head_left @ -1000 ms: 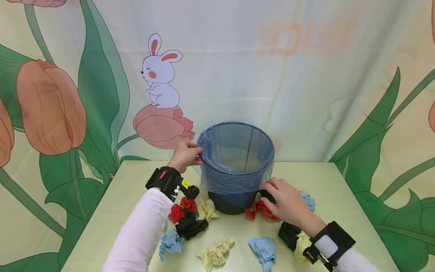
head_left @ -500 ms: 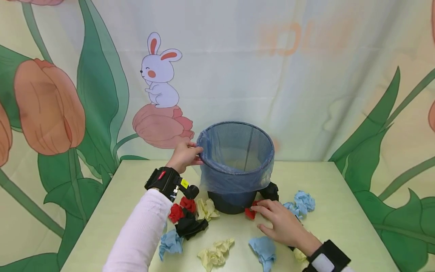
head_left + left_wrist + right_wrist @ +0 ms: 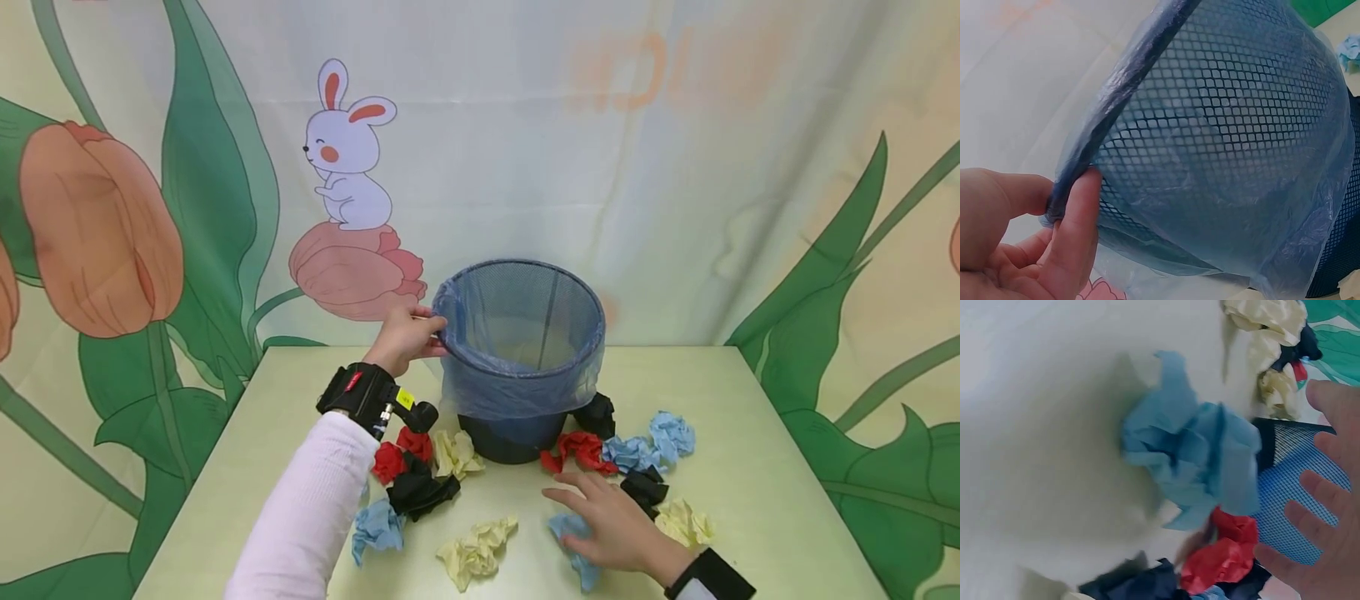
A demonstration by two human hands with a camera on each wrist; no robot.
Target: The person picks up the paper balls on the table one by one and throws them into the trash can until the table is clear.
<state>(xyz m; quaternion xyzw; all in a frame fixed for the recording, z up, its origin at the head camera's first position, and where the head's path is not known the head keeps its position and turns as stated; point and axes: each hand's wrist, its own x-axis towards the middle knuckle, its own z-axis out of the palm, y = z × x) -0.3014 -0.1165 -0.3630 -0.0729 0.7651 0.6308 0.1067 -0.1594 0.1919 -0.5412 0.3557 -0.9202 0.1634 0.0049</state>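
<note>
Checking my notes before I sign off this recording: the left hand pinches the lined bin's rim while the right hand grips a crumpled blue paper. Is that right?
Not quite: the right hand holds nothing; the right wrist view shows its fingers spread, with the crumpled blue paper ungripped. The left hand does pinch the lined bin's rim.

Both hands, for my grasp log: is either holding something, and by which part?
The left hand pinches the lined bin by its rim, left side; the right hand holds nothing.
</note>
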